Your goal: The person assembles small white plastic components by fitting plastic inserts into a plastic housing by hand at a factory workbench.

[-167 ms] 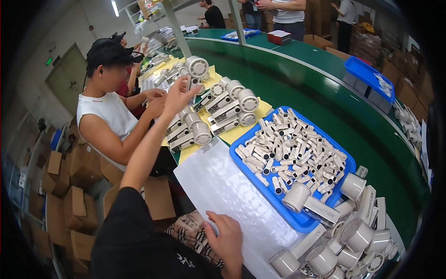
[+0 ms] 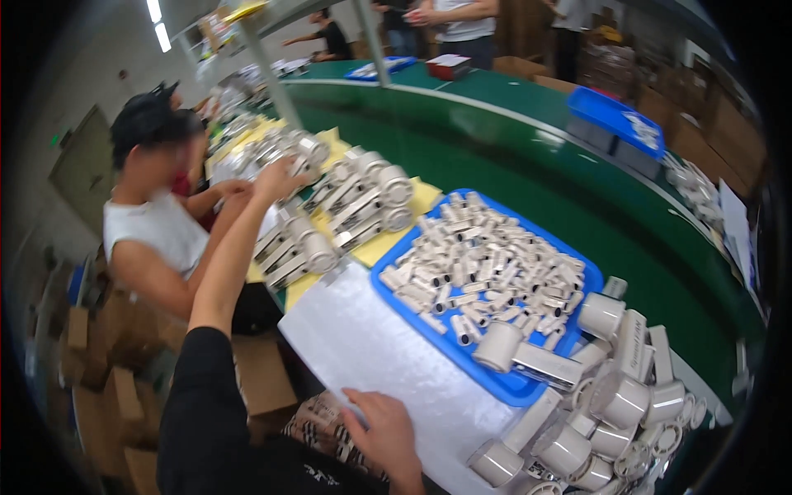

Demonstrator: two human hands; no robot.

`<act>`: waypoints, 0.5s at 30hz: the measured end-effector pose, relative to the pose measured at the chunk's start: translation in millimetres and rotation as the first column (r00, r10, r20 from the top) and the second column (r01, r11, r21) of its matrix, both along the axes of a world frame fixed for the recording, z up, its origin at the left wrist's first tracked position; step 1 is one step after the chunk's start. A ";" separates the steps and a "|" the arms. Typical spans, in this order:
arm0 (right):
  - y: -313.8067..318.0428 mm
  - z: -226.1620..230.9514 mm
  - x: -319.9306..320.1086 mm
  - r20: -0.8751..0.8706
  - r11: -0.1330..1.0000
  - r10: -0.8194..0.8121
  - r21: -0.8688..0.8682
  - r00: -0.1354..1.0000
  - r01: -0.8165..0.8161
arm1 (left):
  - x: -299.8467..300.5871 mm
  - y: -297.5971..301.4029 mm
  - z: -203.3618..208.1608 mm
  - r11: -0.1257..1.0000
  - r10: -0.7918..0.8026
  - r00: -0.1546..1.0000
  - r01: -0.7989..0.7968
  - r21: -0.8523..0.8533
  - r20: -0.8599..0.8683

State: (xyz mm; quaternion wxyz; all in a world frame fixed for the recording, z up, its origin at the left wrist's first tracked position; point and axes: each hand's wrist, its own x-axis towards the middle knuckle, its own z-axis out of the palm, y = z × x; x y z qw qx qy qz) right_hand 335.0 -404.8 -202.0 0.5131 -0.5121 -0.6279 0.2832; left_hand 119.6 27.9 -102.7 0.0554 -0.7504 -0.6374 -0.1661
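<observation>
My left hand [image 2: 285,179] reaches out over the far left of the bench, somewhat blurred. Its fingers are bent around the handle side of a white handheld fan [image 2: 311,148]; the grip itself is partly hidden. Beneath and beside it, rows of similar handheld fans [image 2: 381,186] lie on yellow paper [image 2: 425,200]. Close to my body, my right hand [image 2: 386,433] rests at the near edge of a glossy white sheet [image 2: 371,330], holding nothing, thumb apart from the fingers.
A blue tray [image 2: 384,285] full of small white parts [image 2: 495,256] stands right of the sheet. More fans [image 2: 619,400] are heaped at the front right. A co-worker [image 2: 153,235] sits at the left, arms near the fans. Cardboard boxes [image 2: 264,371] stand below.
My view has turned, so the scene sits further left. The fan at my left hand has come down closer to the laid-out fans. My right hand stays at the sheet's edge.
</observation>
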 end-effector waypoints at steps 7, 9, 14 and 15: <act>10.8 18.2 1.5 -0.059 0.998 0.039 -0.046 0.997 -0.042 | -40.0 64.0 -45.4 0.997 0.056 0.996 -0.060 -0.054 -0.065; 17.8 18.6 -1.4 -0.053 0.996 0.006 -0.085 0.999 -0.011 | -25.2 74.1 -54.3 0.997 -0.004 1.000 0.004 -0.073 -0.005; 21.6 3.8 -14.1 -0.018 0.998 -0.010 -0.070 1.000 0.008 | -37.1 80.6 -51.9 0.984 -0.130 0.975 0.148 -0.094 0.180; 22.4 3.6 -17.5 -0.010 0.997 -0.022 -0.076 1.000 0.021 | -37.2 74.0 -47.7 0.994 -0.108 0.987 0.107 0.021 0.122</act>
